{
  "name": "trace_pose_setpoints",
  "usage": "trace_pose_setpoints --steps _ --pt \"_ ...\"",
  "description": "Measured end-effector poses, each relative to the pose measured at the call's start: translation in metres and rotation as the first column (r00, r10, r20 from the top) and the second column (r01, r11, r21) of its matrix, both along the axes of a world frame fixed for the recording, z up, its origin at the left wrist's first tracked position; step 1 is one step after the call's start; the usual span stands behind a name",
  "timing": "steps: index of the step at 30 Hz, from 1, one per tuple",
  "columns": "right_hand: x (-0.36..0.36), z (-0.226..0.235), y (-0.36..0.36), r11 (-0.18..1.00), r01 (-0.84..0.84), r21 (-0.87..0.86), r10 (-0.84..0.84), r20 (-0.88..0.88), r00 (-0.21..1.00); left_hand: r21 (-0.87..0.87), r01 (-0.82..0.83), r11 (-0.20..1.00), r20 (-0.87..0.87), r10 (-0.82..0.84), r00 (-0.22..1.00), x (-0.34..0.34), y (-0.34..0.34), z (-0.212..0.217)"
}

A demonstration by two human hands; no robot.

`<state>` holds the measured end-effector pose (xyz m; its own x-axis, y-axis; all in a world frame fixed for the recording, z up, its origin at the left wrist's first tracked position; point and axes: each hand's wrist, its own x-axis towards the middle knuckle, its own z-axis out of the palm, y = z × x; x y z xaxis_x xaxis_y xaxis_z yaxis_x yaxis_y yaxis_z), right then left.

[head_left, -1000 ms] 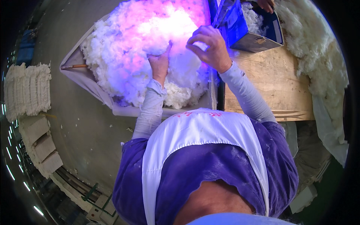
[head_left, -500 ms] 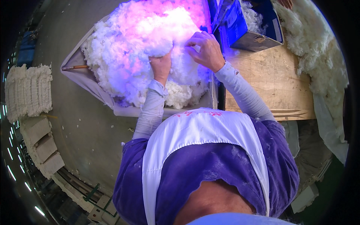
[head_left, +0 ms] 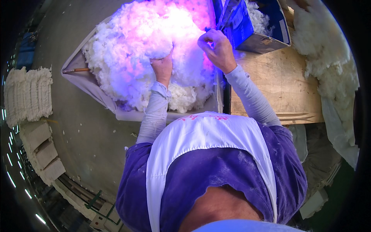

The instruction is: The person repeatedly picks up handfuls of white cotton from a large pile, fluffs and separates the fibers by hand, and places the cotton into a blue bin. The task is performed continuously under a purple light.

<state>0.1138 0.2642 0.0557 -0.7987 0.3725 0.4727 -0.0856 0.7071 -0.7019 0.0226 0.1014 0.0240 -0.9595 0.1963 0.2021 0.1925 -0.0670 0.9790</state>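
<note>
A big heap of fluffy white fibre (head_left: 116,50), like raw cotton, fills a cloth-lined bin (head_left: 143,115) under bright pink and violet light. My left hand (head_left: 162,69) reaches into the fluff, its fingers covered by a tuft, so their grip is hidden. Above the heap's right side, close to the bin's edge, my right hand (head_left: 218,48) is closed in a pinch, thumb against curled fingers. Whatever it pinches is too small or hidden to make out.
Right of the bin, a blue box (head_left: 266,44) with white fluff inside stands on a wooden board (head_left: 274,81). More loose fibre (head_left: 324,50) lies at the far right. Stacked pressed fibre slabs (head_left: 28,94) stand on the floor at left.
My right hand has moved right and slightly up, from over the fluff toward the blue box, its fingers curling tighter. My left hand has shifted slightly left and stays in the fluff.
</note>
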Motion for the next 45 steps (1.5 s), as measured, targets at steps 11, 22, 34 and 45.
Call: trace_pose_setpoints --steps 11,22,34,45 --pt "0.004 0.01 -0.009 0.963 -0.063 0.262 0.077 -0.041 0.996 -0.039 -0.009 0.999 0.051 0.011 0.999 0.001 -0.003 0.003" --pt "0.006 0.002 0.016 0.991 -0.059 -0.122 0.049 -0.083 0.995 -0.053 -0.051 0.997 -0.11 0.045 0.993 -0.005 -0.005 -0.006" --pt "0.031 0.028 0.106 0.974 0.226 -0.018 -0.226 -0.118 0.967 0.049 -0.107 0.993 -0.008 0.107 0.994 -0.01 -0.008 -0.012" --pt "0.032 0.012 0.252 0.61 0.293 0.737 -0.669 0.28 0.688 -0.039 -0.132 0.99 0.086 0.135 0.987 -0.013 -0.016 -0.02"
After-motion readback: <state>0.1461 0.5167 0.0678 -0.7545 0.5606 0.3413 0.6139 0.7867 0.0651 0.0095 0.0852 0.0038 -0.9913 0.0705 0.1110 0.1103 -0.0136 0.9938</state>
